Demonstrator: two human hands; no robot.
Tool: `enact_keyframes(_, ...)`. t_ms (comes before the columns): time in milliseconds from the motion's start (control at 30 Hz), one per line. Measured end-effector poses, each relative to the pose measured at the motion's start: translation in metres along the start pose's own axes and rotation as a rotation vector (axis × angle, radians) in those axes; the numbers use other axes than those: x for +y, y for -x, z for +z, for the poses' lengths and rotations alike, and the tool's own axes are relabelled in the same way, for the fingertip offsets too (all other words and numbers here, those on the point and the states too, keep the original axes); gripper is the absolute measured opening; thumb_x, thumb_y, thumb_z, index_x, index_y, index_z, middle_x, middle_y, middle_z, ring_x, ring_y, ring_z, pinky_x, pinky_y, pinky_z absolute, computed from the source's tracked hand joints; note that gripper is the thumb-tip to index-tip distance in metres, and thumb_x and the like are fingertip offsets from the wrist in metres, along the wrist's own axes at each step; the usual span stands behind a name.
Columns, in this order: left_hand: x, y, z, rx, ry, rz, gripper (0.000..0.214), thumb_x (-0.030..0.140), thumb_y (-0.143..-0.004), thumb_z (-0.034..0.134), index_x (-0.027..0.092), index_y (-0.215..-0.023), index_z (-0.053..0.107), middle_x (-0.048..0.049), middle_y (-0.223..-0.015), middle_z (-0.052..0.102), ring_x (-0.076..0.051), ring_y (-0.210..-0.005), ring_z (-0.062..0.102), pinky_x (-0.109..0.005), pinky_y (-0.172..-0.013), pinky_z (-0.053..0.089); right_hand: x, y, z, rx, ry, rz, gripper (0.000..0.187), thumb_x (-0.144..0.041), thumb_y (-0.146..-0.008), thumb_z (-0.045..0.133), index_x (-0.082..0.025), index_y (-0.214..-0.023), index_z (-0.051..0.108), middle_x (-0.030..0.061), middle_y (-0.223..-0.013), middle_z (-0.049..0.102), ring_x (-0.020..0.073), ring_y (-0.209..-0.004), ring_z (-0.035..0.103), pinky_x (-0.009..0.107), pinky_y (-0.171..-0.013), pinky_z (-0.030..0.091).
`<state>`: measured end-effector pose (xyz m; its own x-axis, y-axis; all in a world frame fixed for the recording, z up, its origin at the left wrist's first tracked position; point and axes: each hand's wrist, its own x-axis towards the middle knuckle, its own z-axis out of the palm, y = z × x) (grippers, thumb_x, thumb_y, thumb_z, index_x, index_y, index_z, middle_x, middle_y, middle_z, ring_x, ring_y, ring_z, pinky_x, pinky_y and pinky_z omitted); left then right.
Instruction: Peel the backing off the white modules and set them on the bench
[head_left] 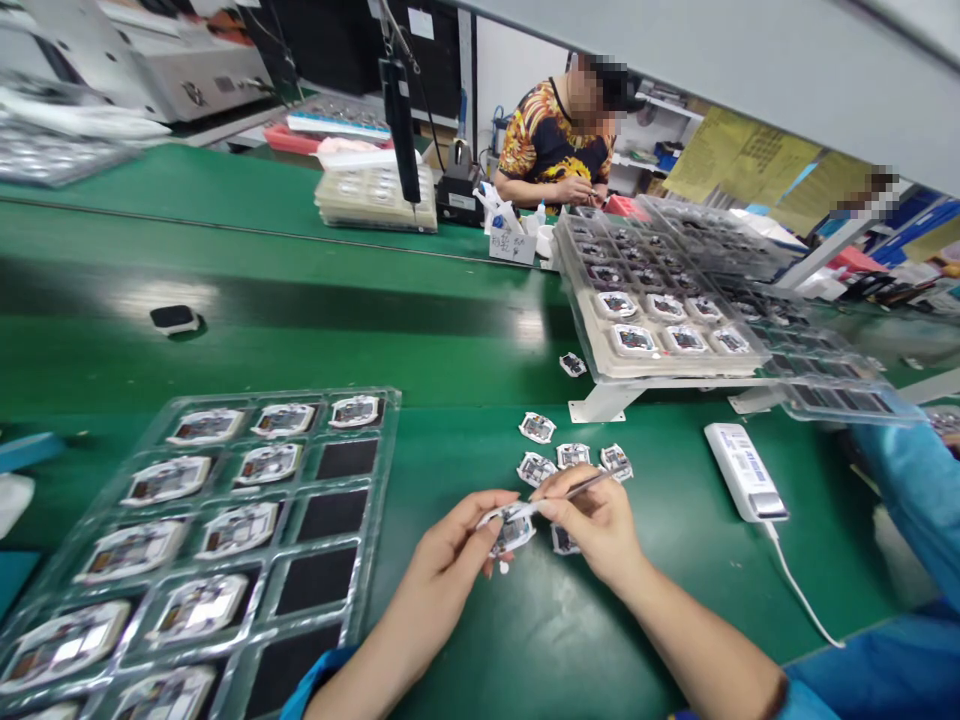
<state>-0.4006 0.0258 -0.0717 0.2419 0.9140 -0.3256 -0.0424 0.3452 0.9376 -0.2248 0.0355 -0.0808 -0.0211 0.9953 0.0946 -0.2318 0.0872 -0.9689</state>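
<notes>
The left hand (455, 545) pinches a small white case (513, 534) between thumb and fingers, over the green table (465, 650). The right hand (596, 515) pinches a thin stick (598, 480), with one end right at the case. More little cases (538, 428) lie just past the hands, and a clear tray (319, 582) sits to the left.

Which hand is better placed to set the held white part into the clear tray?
Probably the left hand: it holds the white part and is nearer the clear tray, while the right hand holds a thin tool farther away.
</notes>
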Motion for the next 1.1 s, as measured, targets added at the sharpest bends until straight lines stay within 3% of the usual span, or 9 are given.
enact_keyframes(233, -0.0028, -0.0010, 0.0007, -0.003, 0.011, 0.004, 0.030, 0.040, -0.081, 0.063, 0.018, -0.100, 0.070, -0.0016, -0.078, 0.070, -0.017, -0.064, 0.061, -0.026, -0.058, 0.047, -0.0011, 0.0005, 0.0003, -0.007, -0.049, -0.038, 0.010, -0.023, -0.077, 0.081, -0.023, -0.077, 0.071, -0.0001, -0.075, 0.076, 0.0155, -0.073, 0.072, 0.026, -0.069, 0.056)
enact_keyframes(833, 0.0057, -0.0004, -0.0003, 0.010, 0.018, -0.008, 0.024, 0.036, -0.078, 0.067, 0.020, -0.095, 0.074, -0.0013, -0.078, 0.070, -0.017, -0.064, 0.059, -0.027, -0.060, 0.046, -0.0059, 0.0007, -0.0002, -0.014, 0.114, -0.066, 0.017, -0.034, -0.077, 0.079, -0.023, -0.076, 0.066, 0.0029, -0.073, 0.074, 0.0199, -0.072, 0.072, 0.033, -0.068, 0.060)
enact_keyframes(1100, 0.0034, -0.0009, 0.0019, 0.038, 0.079, -0.079, 0.034, 0.041, -0.073, 0.074, 0.019, -0.099, 0.072, -0.0016, -0.080, 0.070, -0.016, -0.065, 0.055, -0.025, -0.060, 0.045, -0.0031, 0.0055, 0.0061, 0.037, 0.089, -0.085, 0.013, -0.030, -0.081, 0.077, -0.022, -0.077, 0.067, 0.0018, -0.075, 0.075, 0.0182, -0.071, 0.072, 0.031, -0.068, 0.059)
